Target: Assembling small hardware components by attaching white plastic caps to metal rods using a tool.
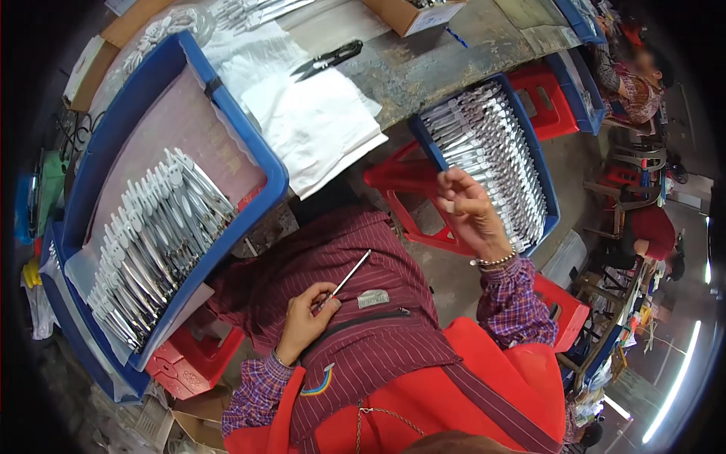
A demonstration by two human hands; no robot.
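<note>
My left hand (308, 318) is closed around the lower end of a slim silver metal rod (352, 274). The rod slants up and to the right above my maroon striped apron (401, 276). Raised at the right, my right hand (475, 212) has its fingers curled in toward the thumb. A small pale patch shows at the thumb tip; whether it is a held thing I cannot make out. Beside that hand is a blue tray (556, 212) packed with rows of slender silver pieces (491, 151). A larger blue tray (276, 178) at the left holds similar slender metal pieces (155, 242) in overlapping rows.
Red plastic stools (408, 178) stand by the trays. On the worn table (412, 72) lie white sheets (325, 129), black-handled snips (329, 60) and a cardboard box (412, 17). Other people (635, 91) sit at the far right, apart from my hands.
</note>
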